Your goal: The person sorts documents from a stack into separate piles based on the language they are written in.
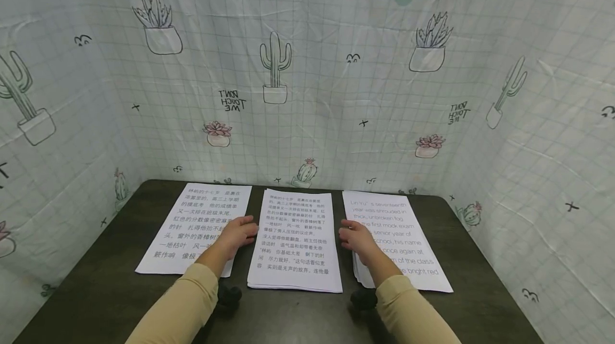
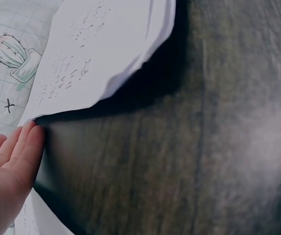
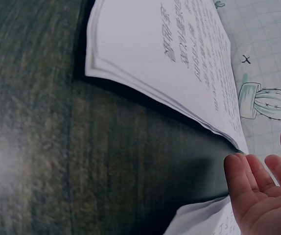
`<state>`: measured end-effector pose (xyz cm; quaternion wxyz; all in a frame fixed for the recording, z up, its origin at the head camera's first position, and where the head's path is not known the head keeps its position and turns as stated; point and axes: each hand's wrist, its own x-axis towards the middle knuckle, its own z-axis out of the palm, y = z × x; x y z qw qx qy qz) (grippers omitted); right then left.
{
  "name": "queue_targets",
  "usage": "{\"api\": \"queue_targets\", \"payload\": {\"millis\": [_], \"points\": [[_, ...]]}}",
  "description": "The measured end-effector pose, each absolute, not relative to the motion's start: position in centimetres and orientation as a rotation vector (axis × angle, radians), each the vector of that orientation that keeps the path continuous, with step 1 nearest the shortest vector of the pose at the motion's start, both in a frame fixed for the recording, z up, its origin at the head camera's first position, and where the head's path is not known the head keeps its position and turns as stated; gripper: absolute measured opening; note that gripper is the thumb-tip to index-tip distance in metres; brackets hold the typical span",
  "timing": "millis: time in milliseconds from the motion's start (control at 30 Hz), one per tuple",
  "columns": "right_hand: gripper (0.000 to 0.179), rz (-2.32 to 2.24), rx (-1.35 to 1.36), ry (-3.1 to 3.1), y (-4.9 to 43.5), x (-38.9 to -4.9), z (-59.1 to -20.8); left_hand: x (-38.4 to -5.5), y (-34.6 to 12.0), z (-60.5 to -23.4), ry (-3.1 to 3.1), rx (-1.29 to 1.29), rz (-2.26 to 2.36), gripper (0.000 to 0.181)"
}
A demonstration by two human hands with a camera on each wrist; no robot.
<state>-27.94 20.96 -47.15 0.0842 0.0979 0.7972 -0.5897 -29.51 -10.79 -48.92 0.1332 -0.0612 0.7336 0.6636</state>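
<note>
Three stacks of printed paper lie side by side. The middle stack of paper (image 1: pixel 295 248) sits between the two hands, its lower sheets slightly uneven at the near edge. My left hand (image 1: pixel 236 236) reaches over the right side of the left stack (image 1: pixel 180 232), fingers extended to the middle stack's left edge; whether they touch it I cannot tell. On the other side, my right hand (image 1: pixel 361 241) is over the left part of the right stack (image 1: pixel 418 250), with its fingertips close to the middle stack's right edge. Both wrist views show the fingers fairly straight, gripping nothing.
The dark wooden table (image 1: pixel 288 317) has rounded far corners. Behind it and at both sides hangs a pale gridded curtain (image 1: pixel 317 135) printed with cacti. Small black devices (image 1: pixel 229 297) sit under the wrists. Strips of bare tabletop separate the stacks.
</note>
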Motion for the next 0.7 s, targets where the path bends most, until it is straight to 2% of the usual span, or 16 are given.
{"api": "queue_targets", "payload": {"millis": [700], "points": [[0.050, -1.618, 0.326, 2.439, 19.7, -27.8, -48.2, -29.2, -9.6, -49.6, 2.240, -0.249, 1.828, 0.054]]}}
